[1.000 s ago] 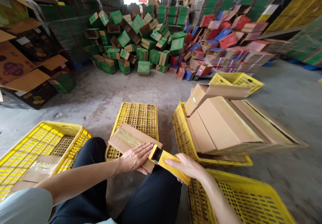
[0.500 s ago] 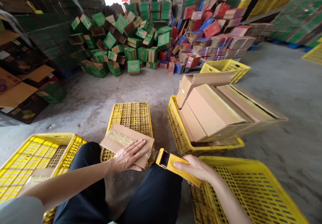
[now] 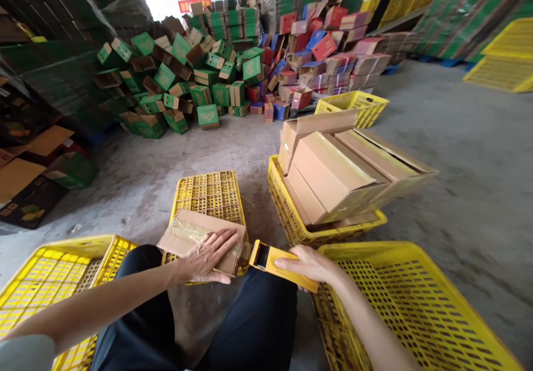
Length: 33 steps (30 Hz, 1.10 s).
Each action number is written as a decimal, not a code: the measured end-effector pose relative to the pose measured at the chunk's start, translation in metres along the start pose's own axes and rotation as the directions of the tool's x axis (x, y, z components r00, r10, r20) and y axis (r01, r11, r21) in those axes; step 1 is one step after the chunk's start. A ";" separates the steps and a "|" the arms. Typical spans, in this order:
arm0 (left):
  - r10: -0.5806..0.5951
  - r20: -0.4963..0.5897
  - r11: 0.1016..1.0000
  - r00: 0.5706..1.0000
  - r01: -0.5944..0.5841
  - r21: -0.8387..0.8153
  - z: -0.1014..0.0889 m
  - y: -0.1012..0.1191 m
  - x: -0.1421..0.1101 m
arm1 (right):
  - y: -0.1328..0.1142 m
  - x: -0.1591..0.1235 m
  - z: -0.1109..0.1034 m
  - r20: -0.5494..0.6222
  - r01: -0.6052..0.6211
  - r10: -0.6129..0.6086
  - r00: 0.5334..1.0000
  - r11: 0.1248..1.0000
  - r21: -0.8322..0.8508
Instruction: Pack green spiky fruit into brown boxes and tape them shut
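Crate (image 3: 207,194), yellow, is partly covered by a taped carton (image 3: 187,229), its long axis slanting down to the right. Just beyond the carton's right end, a tape dispenser (image 3: 275,264) is gripped by the right hand (image 3: 308,264); the carton itself is overlaid by the nearer left hand (image 3: 209,257), fingers outstretched.

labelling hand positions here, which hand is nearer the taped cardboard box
Left. The left hand lies flat on the taped cardboard box; the right hand is beyond its end, gripping the yellow tape dispenser.
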<state>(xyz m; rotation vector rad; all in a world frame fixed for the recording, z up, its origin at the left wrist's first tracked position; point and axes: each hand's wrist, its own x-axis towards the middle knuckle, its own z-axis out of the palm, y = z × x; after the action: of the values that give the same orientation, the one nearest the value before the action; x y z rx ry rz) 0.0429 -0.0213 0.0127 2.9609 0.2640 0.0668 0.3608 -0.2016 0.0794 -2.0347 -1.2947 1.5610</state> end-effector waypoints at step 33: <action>0.258 0.126 0.947 0.958 -0.225 -0.229 -0.011 -0.015 0.062 | -0.034 -0.031 -0.046 -0.097 0.003 -0.035 0.995 0.951 -0.310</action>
<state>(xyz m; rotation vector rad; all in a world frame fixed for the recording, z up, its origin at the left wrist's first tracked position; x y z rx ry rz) 0.1011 0.0059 0.0228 2.7492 -0.1232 -0.0980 0.3846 -0.1927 0.1391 -2.2419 -1.5985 1.2915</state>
